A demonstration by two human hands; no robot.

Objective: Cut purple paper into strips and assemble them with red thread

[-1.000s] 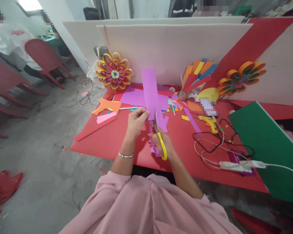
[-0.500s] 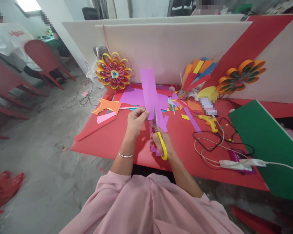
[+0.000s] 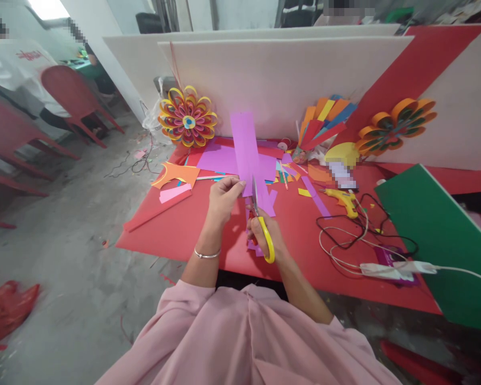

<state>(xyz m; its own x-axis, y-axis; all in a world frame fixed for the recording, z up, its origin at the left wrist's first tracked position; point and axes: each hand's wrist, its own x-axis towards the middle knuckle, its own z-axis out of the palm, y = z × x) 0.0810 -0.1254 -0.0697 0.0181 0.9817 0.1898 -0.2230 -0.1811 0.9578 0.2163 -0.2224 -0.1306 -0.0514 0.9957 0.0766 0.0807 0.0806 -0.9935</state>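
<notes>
A long strip of purple paper [image 3: 244,141] stands up in front of me, its near end pinched by my left hand [image 3: 223,198]. My right hand [image 3: 266,230] is closed round a pair of scissors [image 3: 266,239] with yellow handles. Their blades point away from me and lie in the purple paper, just right of my left fingertips. Part of the strip right of the blades hangs toward the table. Below the hands, purple scraps [image 3: 257,249] lie near the table's front edge. Flat purple sheets [image 3: 216,158] rest behind.
On the red-covered table [image 3: 176,235] sit an orange cut-out [image 3: 180,175], a yellow glue gun [image 3: 344,202], tangled cables and a phone [image 3: 342,175]. A green board [image 3: 444,240] covers the right side. Paper flowers [image 3: 188,122] lean against white boards [image 3: 280,80] behind.
Hardly anything differs. Both hands, the scissors and the purple strip keep nearly the same place, and the view has shifted very slightly.
</notes>
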